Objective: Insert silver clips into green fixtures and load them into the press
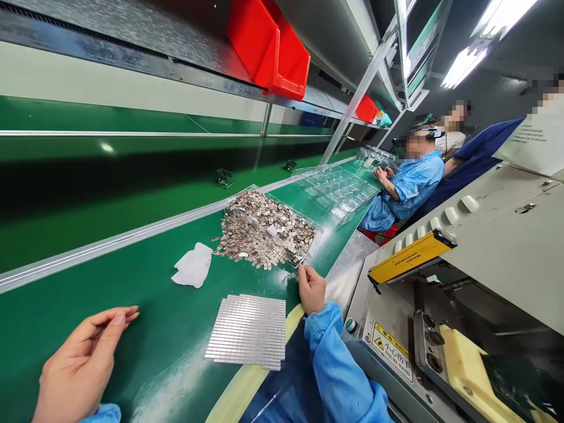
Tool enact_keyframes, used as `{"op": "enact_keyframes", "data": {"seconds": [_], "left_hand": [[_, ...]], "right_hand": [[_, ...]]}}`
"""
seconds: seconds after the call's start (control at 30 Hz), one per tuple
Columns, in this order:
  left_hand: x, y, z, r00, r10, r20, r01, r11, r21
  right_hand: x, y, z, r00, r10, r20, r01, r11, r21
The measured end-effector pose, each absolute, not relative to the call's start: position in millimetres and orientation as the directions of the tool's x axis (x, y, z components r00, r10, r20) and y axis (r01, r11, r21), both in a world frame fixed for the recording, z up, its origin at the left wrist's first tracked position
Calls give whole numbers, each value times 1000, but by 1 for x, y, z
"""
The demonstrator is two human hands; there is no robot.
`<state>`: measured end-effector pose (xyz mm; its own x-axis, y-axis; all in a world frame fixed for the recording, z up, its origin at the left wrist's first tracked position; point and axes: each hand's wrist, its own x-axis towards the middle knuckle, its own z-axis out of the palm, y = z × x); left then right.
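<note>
My right hand (pixel 312 289) is closed in a pinch at the near right corner of a heap of small metal pieces (pixel 259 226). What its fingertips grip is too small to make out. The heap spills from a clear plastic tray (pixel 315 244) onto the green bench. Over the bench at the left, my left hand (pixel 83 358) has thumb and fingers pressed together, with nothing visible between them. Between the hands, near the front edge, lies a flat block of slim silver strips (pixel 247 330) in close rows. A crumpled white sheet (pixel 192 266) rests left of the heap.
Clear trays (pixel 339 188) stand farther along the bench (pixel 163 323). A person in blue (pixel 414 176) sits beyond them. A machine (pixel 392 346) with a hand-injury warning label borders the right side. Overhead, a shelf carries a red bin (pixel 271 50).
</note>
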<state>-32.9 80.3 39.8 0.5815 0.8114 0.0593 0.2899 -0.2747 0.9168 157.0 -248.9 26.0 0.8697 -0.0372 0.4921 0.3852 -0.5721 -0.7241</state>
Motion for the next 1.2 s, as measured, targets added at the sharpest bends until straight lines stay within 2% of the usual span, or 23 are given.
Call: {"op": "enact_keyframes", "data": {"seconds": [0.1, 0.23, 0.6, 1.2], "left_hand": [[-33, 75, 51, 600, 796, -75, 290, -129, 948], [-33, 71, 60, 601, 793, -101, 296, -103, 950], [-30, 75, 62, 577, 812, -87, 328, -133, 935], [-26, 90, 28, 702, 710, 56, 110, -186, 976]], "right_hand": [[157, -250, 26, 876, -14, 482, 388, -575, -721], [157, -251, 25, 881, 4, 473, 390, -573, -721], [158, -250, 24, 889, 22, 458, 382, -587, -714], [164, -252, 25, 900, -49, 433, 317, -609, -727]]}}
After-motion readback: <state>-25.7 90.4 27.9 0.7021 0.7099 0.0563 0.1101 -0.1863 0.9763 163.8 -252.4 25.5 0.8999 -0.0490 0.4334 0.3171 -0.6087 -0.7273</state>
